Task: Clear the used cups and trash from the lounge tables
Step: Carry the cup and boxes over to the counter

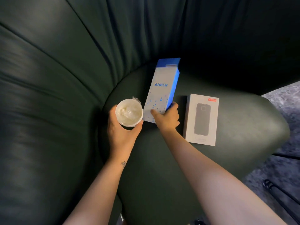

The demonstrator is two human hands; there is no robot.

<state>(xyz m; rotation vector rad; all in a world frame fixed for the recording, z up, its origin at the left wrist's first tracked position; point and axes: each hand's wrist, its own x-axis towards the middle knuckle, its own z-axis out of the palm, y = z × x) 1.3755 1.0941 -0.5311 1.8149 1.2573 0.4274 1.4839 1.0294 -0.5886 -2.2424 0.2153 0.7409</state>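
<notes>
My left hand (pixel 121 132) grips a white paper cup (pixel 129 112) from below; crumpled white trash and clear plastic fill the cup. My right hand (pixel 167 116) holds the near end of a blue and white box marked ANKER (pixel 160 91), thumb on its top face and fingers round its blue side. The box's far flap stands open, and its far end tilts up off the dark green seat cushion (pixel 162 159).
A grey phone box (pixel 202 119) with a red label lies flat on the cushion right of my right hand. The dark green pleated backrest (pixel 56 78) curves round the left and back. Grey carpet (pixel 285 111) and thin black legs (pixel 276 192) show at the right.
</notes>
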